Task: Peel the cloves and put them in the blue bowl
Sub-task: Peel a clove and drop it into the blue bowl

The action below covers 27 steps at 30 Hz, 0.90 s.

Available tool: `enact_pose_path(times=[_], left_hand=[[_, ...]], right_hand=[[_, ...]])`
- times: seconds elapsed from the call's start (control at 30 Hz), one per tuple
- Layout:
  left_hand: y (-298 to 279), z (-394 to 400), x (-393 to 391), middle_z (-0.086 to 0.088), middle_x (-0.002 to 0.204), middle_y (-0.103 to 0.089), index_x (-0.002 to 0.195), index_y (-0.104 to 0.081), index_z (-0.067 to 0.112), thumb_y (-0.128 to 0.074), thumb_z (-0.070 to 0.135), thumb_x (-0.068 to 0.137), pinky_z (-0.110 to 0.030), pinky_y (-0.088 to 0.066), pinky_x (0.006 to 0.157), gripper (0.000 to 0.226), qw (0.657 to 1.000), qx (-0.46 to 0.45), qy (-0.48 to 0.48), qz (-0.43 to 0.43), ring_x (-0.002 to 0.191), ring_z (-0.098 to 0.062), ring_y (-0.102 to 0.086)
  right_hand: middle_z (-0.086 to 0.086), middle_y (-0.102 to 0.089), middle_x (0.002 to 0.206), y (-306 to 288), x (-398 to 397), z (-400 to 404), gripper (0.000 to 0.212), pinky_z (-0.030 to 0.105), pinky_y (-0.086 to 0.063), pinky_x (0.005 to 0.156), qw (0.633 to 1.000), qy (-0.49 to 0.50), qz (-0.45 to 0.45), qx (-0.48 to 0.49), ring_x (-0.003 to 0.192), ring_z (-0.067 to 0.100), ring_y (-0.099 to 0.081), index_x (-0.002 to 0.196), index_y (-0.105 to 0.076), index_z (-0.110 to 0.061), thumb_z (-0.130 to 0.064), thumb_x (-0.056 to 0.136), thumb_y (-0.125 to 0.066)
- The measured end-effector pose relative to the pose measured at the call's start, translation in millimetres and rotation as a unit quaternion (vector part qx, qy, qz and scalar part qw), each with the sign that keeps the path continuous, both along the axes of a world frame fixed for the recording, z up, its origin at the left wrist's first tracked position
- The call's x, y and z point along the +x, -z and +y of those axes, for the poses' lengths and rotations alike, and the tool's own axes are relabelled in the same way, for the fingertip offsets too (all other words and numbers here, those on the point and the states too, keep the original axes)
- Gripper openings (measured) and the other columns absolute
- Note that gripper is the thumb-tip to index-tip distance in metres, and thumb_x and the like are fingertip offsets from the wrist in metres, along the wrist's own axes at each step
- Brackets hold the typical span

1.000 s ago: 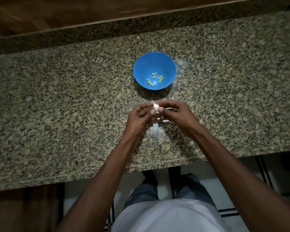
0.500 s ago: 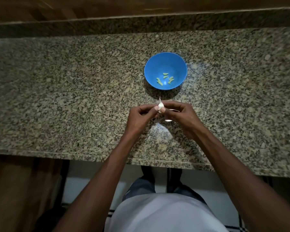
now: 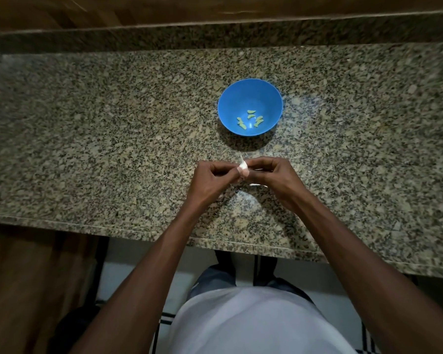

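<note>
Your view is dim, with a pale sheen on the worktop (image 3: 246,200) near its front edge. The blue bowl (image 3: 230,98) casts a dark shadow toward you. Edges bow and darken.

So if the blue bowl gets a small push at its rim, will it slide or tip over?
The blue bowl would probably slide easily: it looks like thin plastic and stands on polished granite counter. It likely weighs little, as it holds only a few peeled cloves. Its walls narrow toward the base, so a push at the rim might rock it rather than tip it.
</note>
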<state>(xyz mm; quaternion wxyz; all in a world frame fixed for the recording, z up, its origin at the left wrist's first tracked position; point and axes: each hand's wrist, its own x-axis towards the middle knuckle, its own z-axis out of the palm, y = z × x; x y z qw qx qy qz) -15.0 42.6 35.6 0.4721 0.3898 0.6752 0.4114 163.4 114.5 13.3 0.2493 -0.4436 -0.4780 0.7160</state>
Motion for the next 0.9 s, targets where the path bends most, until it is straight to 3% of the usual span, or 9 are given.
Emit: enact_pose_path(times=[0.13, 0.3, 0.47, 0.57, 0.73, 0.9], left_hand=[[3, 1, 1, -0.003, 0.096, -0.081, 0.109, -0.079, 0.005, -0.087, 0.028, 0.083, -0.041, -0.065, 0.082, 0.036, 0.999, -0.006, 0.012, 0.039, 0.089, -0.017, -0.078], [4, 5, 6, -0.003, 0.087, -0.08, 0.102, -0.081, 0.007, -0.092, 0.032, 0.076, -0.042, -0.066, 0.074, 0.037, 0.996, -0.024, 0.006, 0.081, 0.078, -0.015, -0.079], [9, 4, 4, -0.007, 0.089, -0.08, 0.101, -0.08, 0.004, -0.094, 0.031, 0.071, -0.05, -0.065, 0.077, 0.042, 0.998, -0.038, -0.008, 0.052, 0.081, -0.023, -0.079], [12, 2, 6, -0.009, 0.089, -0.08, 0.102, -0.08, 0.002, -0.094, 0.027, 0.07, -0.051, -0.065, 0.077, 0.043, 0.998, -0.047, -0.031, 0.039, 0.081, -0.025, -0.079], [14, -3, 10, -0.004, 0.09, -0.08, 0.102, -0.081, 0.005, -0.093, 0.022, 0.072, -0.045, -0.066, 0.076, 0.037, 0.996, -0.051, -0.055, 0.054, 0.081, -0.018, -0.079], [10, -4, 18, -0.008, 0.086, -0.08, 0.102, -0.08, 0.0, -0.089, 0.013, 0.078, -0.042, -0.066, 0.076, 0.028, 0.994, -0.04, -0.098, 0.019, 0.078, -0.021, -0.079]], right_hand=[[0.013, -0.08, 0.102, -1, 5, 1, 0.032, 0.027, -0.06, 0.078, 1.0, -0.009, 0.0, -0.002, 0.093, 0.026, -0.078, 0.109, -0.078, -0.001, -0.01, 0.081, -0.087], [0.01, -0.081, 0.099, 1, 4, 2, 0.034, 0.042, -0.063, 0.089, 0.998, -0.012, -0.051, 0.032, 0.093, 0.026, -0.078, 0.108, -0.079, -0.002, -0.007, 0.077, -0.089], [0.006, -0.081, 0.095, 5, 1, 1, 0.032, 0.05, -0.063, 0.089, 0.993, -0.009, -0.088, 0.075, 0.09, 0.024, -0.079, 0.103, -0.082, -0.008, -0.011, 0.073, -0.093], [0.003, -0.081, 0.095, 10, -3, -3, 0.032, 0.047, -0.064, 0.086, 0.989, 0.003, -0.105, 0.102, 0.089, 0.019, -0.079, 0.102, -0.083, -0.01, -0.015, 0.073, -0.094], [-0.001, -0.081, 0.096, 13, -5, -12, 0.027, 0.029, -0.061, 0.075, 0.988, 0.017, -0.113, 0.103, 0.088, 0.012, -0.078, 0.103, -0.082, -0.012, -0.015, 0.078, -0.091], [-0.002, -0.081, 0.093, 10, -12, -17, 0.015, 0.036, -0.064, 0.08, 0.987, 0.03, -0.106, 0.114, 0.088, 0.014, -0.078, 0.097, -0.081, -0.018, -0.013, 0.084, -0.086]])
